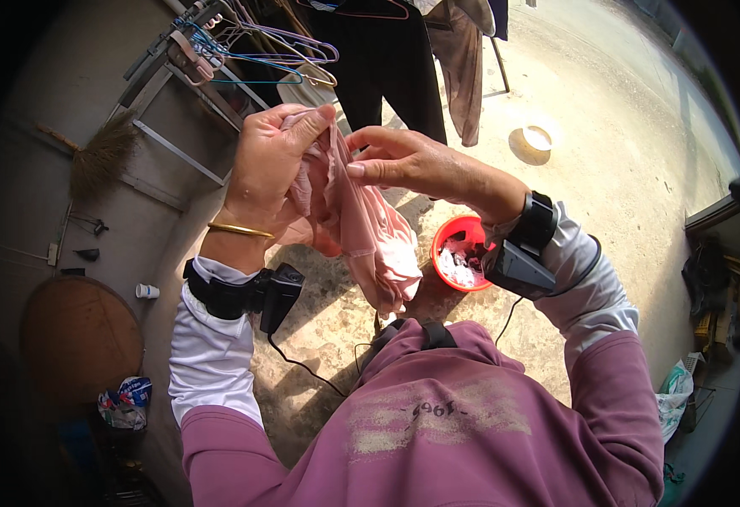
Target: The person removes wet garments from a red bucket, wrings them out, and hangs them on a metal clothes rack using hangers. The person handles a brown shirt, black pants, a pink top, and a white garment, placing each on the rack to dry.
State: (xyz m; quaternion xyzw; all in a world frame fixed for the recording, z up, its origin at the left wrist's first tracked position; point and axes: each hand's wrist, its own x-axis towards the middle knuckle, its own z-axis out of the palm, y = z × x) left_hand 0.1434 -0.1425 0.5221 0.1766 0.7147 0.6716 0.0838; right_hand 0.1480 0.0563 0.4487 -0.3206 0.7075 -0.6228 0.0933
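Note:
My left hand [271,152] grips the top of a damp-looking pink garment [370,234], bunched between thumb and fingers. The cloth hangs down in folds in front of my body. At its right edge is my right hand [401,161], with thumb and fingers around or against the fabric; whether they pinch it cannot be told. A red plastic basin [462,223] with wet-looking clothes in it stands on the ground below my right wrist. Several wire and plastic hangers [268,47] hang from a rack at the upper left, beyond my left hand.
Black trousers [401,57] and a brownish garment [465,76] hang ahead. A straw broom [100,155], a white cup [147,291] and a round brown board [81,342] are on the left. A small round container [536,138] stands on the sunlit concrete, with plastic bags [674,393] at the right.

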